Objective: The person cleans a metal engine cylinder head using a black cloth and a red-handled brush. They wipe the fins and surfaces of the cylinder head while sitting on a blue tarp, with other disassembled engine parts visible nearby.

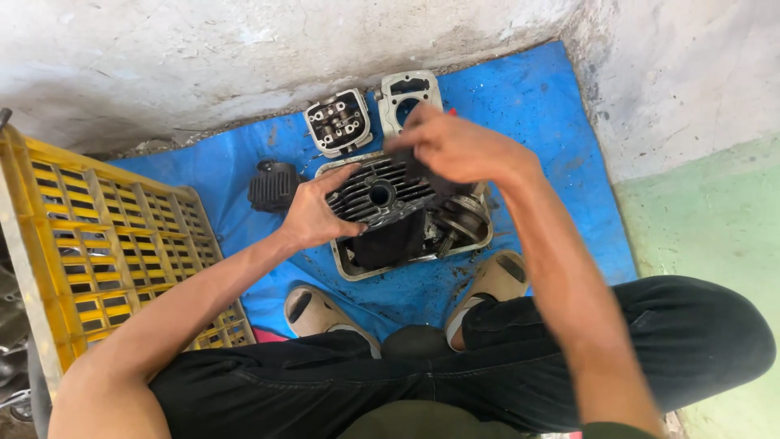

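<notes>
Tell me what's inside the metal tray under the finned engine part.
In the metal tray, a dark cloth and a round metal part show. The finned engine part and both hands cover the rest.

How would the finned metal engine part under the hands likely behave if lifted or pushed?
The finned engine part looks like solid cast metal, so probably stiff and heavy for its size. Its grimy surface may be slippery. The left hand steadies its edge over the metal tray, suggesting it could tip.

We are seeing bright, even daylight falling from above, with soft shadows gathering under the arms and legs. The right hand [459, 148] is smearing with motion blur, while the blue tarp [536, 106] is staying sharp. Wide-angle distortion is bending the yellow crate [106, 244] at the left edge.
</notes>
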